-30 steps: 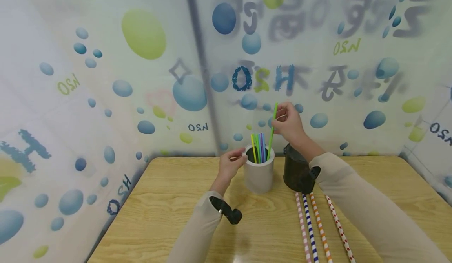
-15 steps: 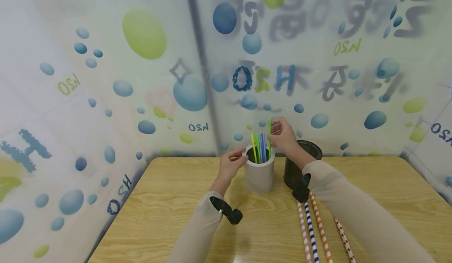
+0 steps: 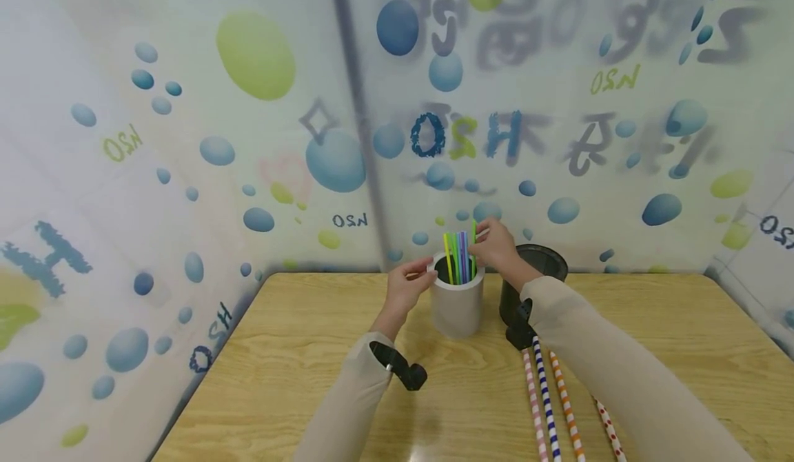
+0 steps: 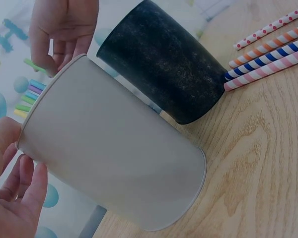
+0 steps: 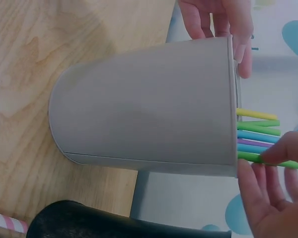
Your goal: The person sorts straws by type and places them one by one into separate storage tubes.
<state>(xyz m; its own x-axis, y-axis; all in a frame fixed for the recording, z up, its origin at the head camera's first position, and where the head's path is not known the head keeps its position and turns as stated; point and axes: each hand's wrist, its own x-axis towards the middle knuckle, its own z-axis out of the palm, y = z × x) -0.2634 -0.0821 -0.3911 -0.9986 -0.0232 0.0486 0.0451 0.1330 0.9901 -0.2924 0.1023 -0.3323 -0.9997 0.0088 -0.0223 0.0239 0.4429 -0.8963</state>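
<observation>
A light grey cylindrical cup (image 3: 457,314) stands upright on the table with several plain coloured straws (image 3: 457,258) in it, yellow, green, blue and purple. My left hand (image 3: 404,291) pinches its rim from the left, thumb and fingers on either side of the wall. At the opposite side, my right hand (image 3: 498,247) holds a green straw (image 5: 249,157) between thumb and fingers. The lower part of that straw is inside the cup, hidden by the wall; its top sticks up above the fingers.
Right of the grey cup stands a black cylindrical cup (image 4: 164,64), partly behind my right forearm. Several patterned paper straws (image 3: 546,393) lie on the wooden table (image 3: 298,352) in front of it, striped and dotted. A patterned curtain (image 3: 248,138) hangs behind the table.
My right hand has come down and left, lowering the green straw deeper into the grey cup. The straw now stands more upright. My left hand stays at the rim.
</observation>
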